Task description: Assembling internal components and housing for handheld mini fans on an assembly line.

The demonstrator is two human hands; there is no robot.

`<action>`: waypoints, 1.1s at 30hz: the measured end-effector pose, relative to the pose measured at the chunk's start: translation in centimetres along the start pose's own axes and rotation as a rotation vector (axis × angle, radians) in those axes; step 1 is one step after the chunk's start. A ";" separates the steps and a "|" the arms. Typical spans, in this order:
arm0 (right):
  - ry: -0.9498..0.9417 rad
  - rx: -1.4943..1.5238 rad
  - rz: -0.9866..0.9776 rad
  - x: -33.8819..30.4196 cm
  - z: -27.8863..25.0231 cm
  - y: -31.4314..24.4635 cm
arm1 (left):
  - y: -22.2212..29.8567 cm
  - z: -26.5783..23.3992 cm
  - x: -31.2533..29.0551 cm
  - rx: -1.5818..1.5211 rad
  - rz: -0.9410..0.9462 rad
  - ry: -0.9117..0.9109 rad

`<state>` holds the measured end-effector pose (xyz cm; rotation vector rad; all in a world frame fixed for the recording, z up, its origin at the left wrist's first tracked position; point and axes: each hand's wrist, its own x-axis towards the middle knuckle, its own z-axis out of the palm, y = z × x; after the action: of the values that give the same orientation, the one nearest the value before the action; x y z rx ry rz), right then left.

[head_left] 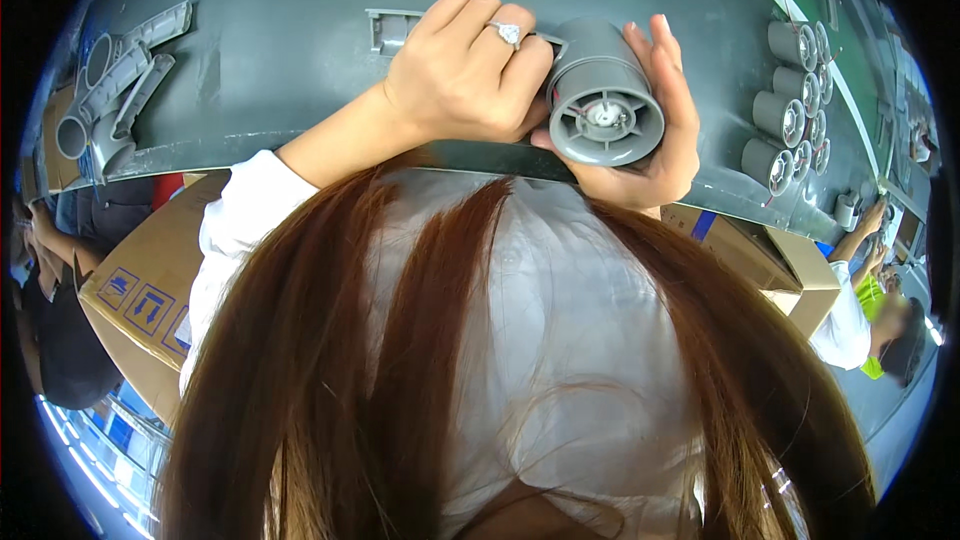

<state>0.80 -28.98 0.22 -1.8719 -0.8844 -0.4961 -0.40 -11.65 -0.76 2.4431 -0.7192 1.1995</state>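
A grey hair dryer housing (606, 70) is held over the table with its round, spoked end turned toward me. A white-centred motor sits inside the spokes. My right hand (672, 130) cups the round body from the right and below, thumb underneath and fingers up along its far side. On the left, my left hand (470, 70), with a ring on it, is closed round the handle that joins the body. The handle's open, channel-like end (392, 32) sticks out past the knuckles. My left fingertips are hidden behind the hand.
Several grey handle and tube shells (115, 80) lie piled at the left of the dark green table (290, 50). Round motor units (785, 115) stand grouped at the right. Cardboard boxes (150, 270) flank me below the table edge. Other people (870, 330) work at both sides.
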 end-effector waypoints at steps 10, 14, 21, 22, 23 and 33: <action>-0.012 0.065 -0.070 -0.6 0.2 0.7 | -0.3 -0.4 0.3 -0.022 0.004 -0.033; -0.032 0.037 -0.033 -0.3 0.4 0.6 | -0.5 -0.3 0.1 -0.022 -0.019 -0.040; 0.005 0.065 0.118 0.2 1.0 0.8 | -1.2 0.2 -0.3 -0.040 -0.030 -0.066; 0.007 0.068 0.124 0.3 1.1 1.0 | -1.3 0.2 -0.4 -0.033 -0.032 -0.066; 0.005 0.071 0.121 0.5 1.1 0.9 | -1.4 0.3 -0.5 -0.044 -0.039 -0.081; -0.290 -0.059 0.253 3.5 0.7 0.8 | -1.5 0.4 -0.5 -0.150 -0.270 -0.230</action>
<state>3.66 -27.25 1.77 -2.1079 -0.8092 -0.0966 0.46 -10.45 -1.44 2.4773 -0.4966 0.7461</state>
